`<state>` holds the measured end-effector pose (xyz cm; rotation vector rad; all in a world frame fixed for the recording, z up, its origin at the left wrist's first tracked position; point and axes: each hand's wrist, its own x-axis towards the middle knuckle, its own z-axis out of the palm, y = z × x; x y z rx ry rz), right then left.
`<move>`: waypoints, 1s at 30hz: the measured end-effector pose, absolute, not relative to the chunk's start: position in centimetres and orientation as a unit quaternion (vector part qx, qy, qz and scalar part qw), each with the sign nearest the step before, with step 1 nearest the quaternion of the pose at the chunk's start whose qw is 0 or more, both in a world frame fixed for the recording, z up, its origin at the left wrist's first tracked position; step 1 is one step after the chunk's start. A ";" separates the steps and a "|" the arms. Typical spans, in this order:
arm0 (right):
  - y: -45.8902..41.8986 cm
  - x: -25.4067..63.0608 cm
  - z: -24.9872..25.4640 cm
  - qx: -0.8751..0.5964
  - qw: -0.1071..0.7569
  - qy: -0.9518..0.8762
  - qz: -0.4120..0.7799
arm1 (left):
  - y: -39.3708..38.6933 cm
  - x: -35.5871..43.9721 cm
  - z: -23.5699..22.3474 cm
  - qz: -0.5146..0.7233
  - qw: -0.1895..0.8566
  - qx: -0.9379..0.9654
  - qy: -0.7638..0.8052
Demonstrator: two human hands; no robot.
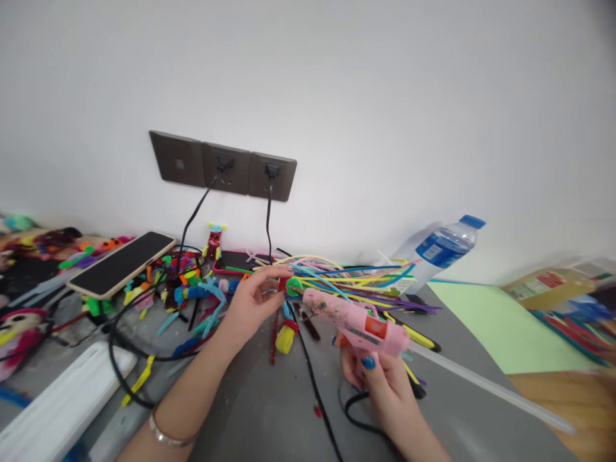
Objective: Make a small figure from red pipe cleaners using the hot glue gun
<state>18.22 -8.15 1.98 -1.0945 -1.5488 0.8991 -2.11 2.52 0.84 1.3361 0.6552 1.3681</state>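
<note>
My right hand (378, 378) is wrapped around the handle of a pink hot glue gun (353, 321). A long translucent glue stick (491, 382) juts from the gun's back end. The nozzle points left, right beside a small red and green pipe-cleaner piece (293, 284). My left hand (253, 301) pinches the red part of that piece between thumb and fingers; whether the nozzle touches the green part I cannot tell. Below the piece lie a dark red strip (274, 340) and a fuzzy yellow bit (287, 337).
Loose pipe cleaners (366, 276) lie along the wall behind my hands. A water bottle (443, 247) leans at the right, near pale green paper (495, 327). On the left are a phone (122, 263), a white box-like object (67, 401), and black cables (115, 359). Wall sockets (224, 167) hold two plugs.
</note>
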 end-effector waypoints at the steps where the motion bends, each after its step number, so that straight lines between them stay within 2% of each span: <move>1: -8.2 18.1 2.1 -0.459 0.497 -0.640 0.365 | 2.5 -2.1 0.8 0.576 0.529 0.558 0.277; 30: -8.2 18.0 2.0 -0.495 0.514 -0.638 0.289 | 2.5 -2.3 1.0 0.581 0.511 0.575 0.264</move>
